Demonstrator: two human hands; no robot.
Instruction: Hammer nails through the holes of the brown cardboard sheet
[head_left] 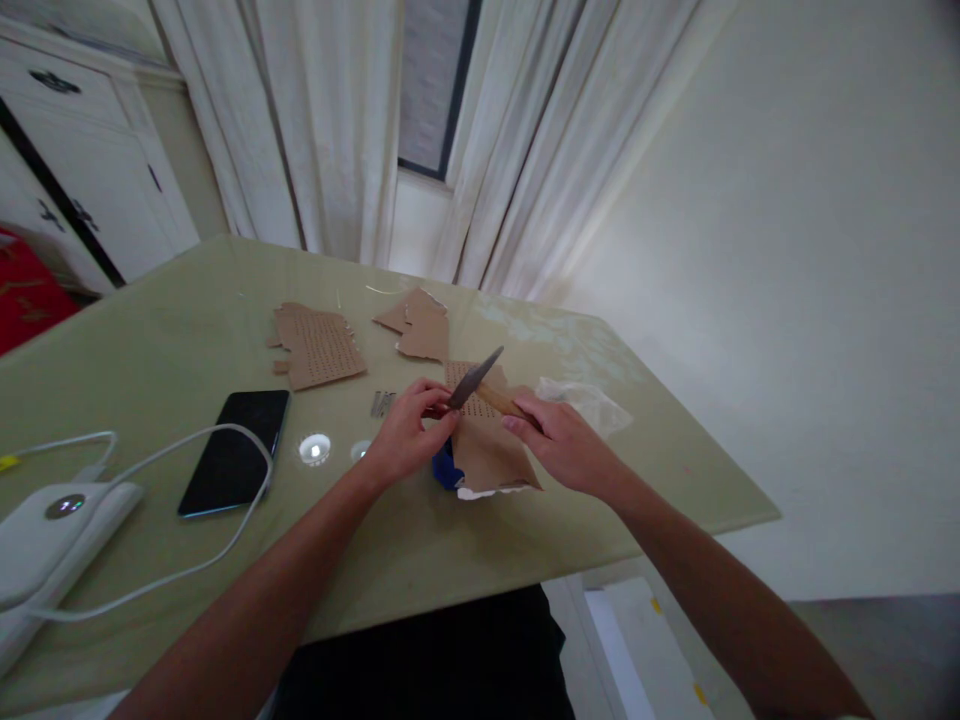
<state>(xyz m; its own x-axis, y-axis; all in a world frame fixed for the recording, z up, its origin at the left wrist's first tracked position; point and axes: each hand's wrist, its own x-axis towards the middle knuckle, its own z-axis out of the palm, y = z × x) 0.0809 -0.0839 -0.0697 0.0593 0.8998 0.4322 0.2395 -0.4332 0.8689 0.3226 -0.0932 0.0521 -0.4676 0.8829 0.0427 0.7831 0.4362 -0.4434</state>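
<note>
My right hand [566, 440] is wrapped round the wooden handle of a hammer [474, 378], whose long dark metal head tilts up to the right. Just left of that head, my left hand [412, 425] has its thumb and fingers closed together. Whatever they may pinch is hidden. Beneath both hands lies a brown cardboard piece [491, 450] with rows of small holes and a torn white near edge. A blue object [445, 468] shows under its left side, mostly covered. Close to my left fingers are several thin metal pieces [382, 403], too small to name surely.
Other torn cardboard pieces [322, 345] [424, 325] lie farther back on the table [420, 560]. Crumpled clear plastic [585, 402] is right of the hammer. At left are a black phone [236, 450], a white power bank [52, 540] and a looping white cable [217, 560].
</note>
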